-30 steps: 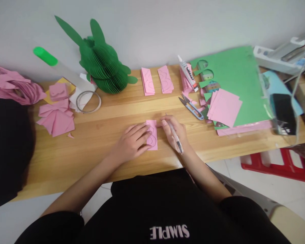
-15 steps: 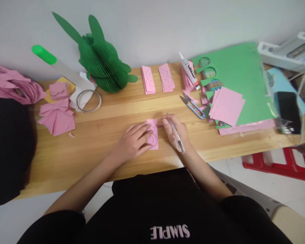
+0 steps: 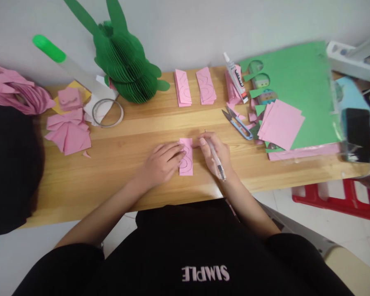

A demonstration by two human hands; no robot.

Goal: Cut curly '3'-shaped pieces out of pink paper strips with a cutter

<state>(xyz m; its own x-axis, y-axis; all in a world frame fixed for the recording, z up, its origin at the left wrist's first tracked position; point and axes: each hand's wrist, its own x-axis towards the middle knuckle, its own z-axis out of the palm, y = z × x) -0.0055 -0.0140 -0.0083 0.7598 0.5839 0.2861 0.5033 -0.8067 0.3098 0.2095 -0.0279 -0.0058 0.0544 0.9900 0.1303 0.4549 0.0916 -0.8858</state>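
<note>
A narrow folded pink paper with a curved line drawn on it lies on the wooden table in front of me. My left hand rests flat from the left, its fingertips on the paper's left edge and upper half. In my right hand I hold a clear pen, pinched between thumb and fingers, just right of the paper. Two similar folded pink papers with drawn curves, a left one and a right one, lie farther back.
Thread snips, a glue tube, pink squares, green sheets and a phone lie to the right. At the left are a green honeycomb paper figure, a tape roll, pink scraps and a person's dark head.
My left fingers have drawn together toward the paper's upper half, uncovering more of the lower curve. My right hand keeps the pen beside the paper. The camera view has shifted slightly.
</note>
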